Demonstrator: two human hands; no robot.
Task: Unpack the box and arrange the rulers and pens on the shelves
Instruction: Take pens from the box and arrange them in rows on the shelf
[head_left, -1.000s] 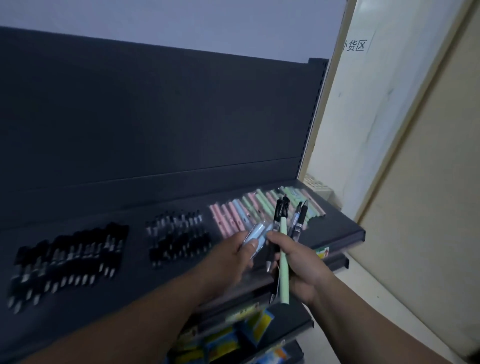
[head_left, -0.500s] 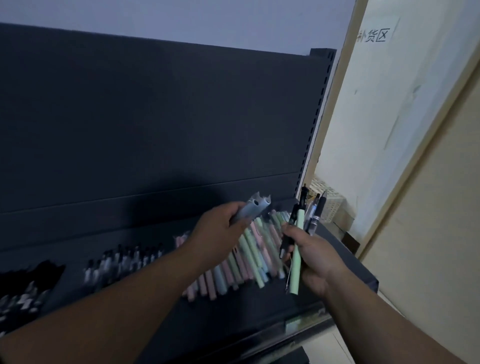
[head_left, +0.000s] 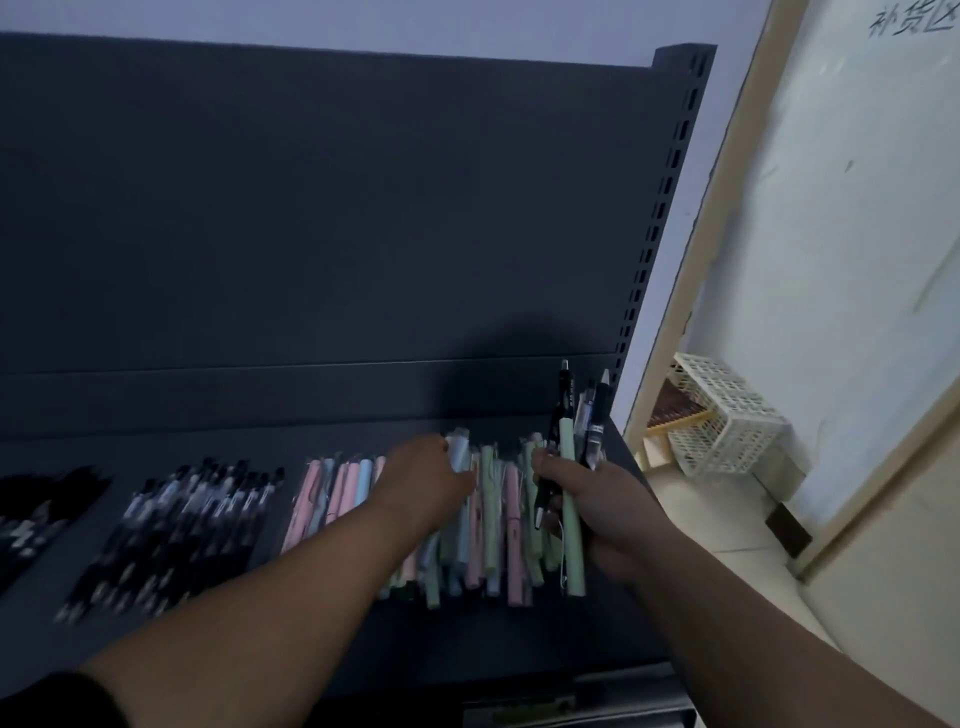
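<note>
My left hand (head_left: 423, 480) rests on the row of pastel pens (head_left: 493, 525) lying on the dark shelf (head_left: 332, 644), its fingers closed around a light blue pen (head_left: 460, 449) held low over the pile. To its right, my right hand (head_left: 597, 512) grips a bunch of pens (head_left: 571, 467): a long pale green one, black ones and clear ones, tips pointing up. Left of the pastel row lie a group of black and clear pens (head_left: 192, 519) and a group of black pens (head_left: 36, 514) at the far left.
The shelf's dark back panel (head_left: 337, 208) rises behind the pens, with a slotted upright (head_left: 660, 208) at its right end. Past it, a white lattice basket (head_left: 727, 421) stands on the pale floor beside a white wall. A lower shelf edge (head_left: 571, 706) shows at the bottom.
My left hand has dropped from above the pile down onto the pastel pens with the light blue pen. The right hand and its bunch stay beside it; the view has moved closer.
</note>
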